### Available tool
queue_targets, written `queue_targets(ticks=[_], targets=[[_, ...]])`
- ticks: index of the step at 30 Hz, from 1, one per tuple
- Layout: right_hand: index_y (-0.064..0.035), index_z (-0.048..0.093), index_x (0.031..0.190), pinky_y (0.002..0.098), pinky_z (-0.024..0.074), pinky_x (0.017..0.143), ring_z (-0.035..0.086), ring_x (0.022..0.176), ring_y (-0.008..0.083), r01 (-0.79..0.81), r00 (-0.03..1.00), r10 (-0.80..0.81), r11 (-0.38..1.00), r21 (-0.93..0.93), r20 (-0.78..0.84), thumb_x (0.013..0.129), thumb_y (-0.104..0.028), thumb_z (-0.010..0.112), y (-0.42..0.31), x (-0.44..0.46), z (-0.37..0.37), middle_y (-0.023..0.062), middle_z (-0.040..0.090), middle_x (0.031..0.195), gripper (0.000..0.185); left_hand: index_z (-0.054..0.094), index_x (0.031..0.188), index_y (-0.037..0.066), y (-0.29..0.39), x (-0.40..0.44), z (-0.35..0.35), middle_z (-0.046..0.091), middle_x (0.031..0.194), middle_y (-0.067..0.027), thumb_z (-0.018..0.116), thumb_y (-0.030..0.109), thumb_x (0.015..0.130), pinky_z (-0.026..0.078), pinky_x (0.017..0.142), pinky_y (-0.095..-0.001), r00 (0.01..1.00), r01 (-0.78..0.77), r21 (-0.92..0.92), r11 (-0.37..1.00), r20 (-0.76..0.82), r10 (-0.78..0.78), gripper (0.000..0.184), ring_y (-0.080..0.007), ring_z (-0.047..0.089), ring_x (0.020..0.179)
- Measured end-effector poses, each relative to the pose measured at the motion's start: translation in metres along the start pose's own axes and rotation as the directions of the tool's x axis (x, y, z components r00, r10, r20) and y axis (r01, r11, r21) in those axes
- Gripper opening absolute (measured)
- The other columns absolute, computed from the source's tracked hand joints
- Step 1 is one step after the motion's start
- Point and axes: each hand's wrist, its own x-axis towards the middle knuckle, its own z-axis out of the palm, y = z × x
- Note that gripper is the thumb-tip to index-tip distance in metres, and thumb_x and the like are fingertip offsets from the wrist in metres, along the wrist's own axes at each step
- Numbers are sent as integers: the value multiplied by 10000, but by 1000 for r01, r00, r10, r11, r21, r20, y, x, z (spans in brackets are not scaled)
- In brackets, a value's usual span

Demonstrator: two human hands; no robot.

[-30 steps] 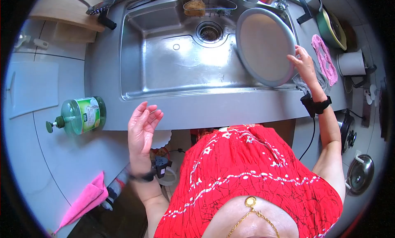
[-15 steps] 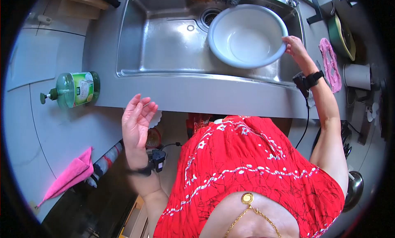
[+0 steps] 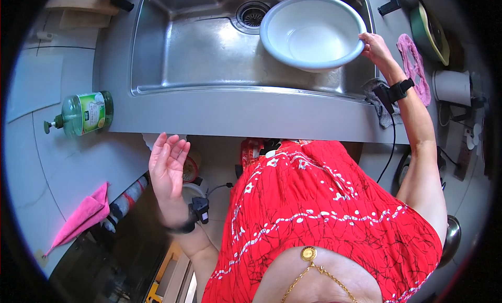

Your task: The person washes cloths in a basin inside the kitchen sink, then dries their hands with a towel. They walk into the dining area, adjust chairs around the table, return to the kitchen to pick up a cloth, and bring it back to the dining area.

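My right hand (image 3: 374, 47) grips the right rim of a white basin (image 3: 312, 35) with a pale blue rim. The basin is held over the right part of the steel sink (image 3: 209, 59), its hollow inside facing me. Beside it, to the left, the drain (image 3: 252, 15) shows. My left hand (image 3: 167, 164) hangs in the air before the counter's front edge, palm up, fingers loosely spread, holding nothing. Both wrists wear black straps with devices.
On the left stands a green pump bottle (image 3: 89, 113). A pink cloth (image 3: 83, 214) hangs lower left. Right of the sink lie a grey cloth (image 3: 380, 101) and a pink cloth (image 3: 414, 67), near a green bowl (image 3: 426, 33) and a white container (image 3: 452, 87).
The basin has turned from showing its flat underside to showing its inside, and has moved left over the sink. My right hand moved with it. My left hand stays empty.
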Motion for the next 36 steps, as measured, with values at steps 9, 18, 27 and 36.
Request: queue_targets(ticks=[9,18,27,36], targets=[[-12,567,799,289,443,509,519,585,118,-31,987,66,974,-225,146,793,-193,572,25,23,28,33,529,672,181,460,1144,21,-2,6,7,581,1030,-141,487,76,893,472,893,-399,1000,6,-47,999,23,-5,259,-229,589,937],[21,580,1049,367,487,771,626,857,292,570,812,-156,416,-708,562,806,-152,613,-39,-46,101,197,621,972,300,471,1139,9,9,14,21,582,1017,-136,508,76,880,473,877,-366,999,-20,76,997,27,18,270,-221,593,926],[12,620,981,259,488,742,616,822,143,755,489,-380,636,-163,785,844,-96,569,-160,-98,193,77,644,899,182,491,1193,51,92,25,95,521,1166,-78,601,135,829,418,901,-331,751,-629,775,57,588,300,389,-201,510,1066],[-22,563,1009,369,487,800,592,927,308,910,327,-610,-2,-415,721,798,-131,593,-122,-16,298,193,543,1128,240,455,1248,70,50,150,120,466,1260,-132,588,223,850,372,974,-377,756,-654,582,482,518,400,447,-254,452,1171]])
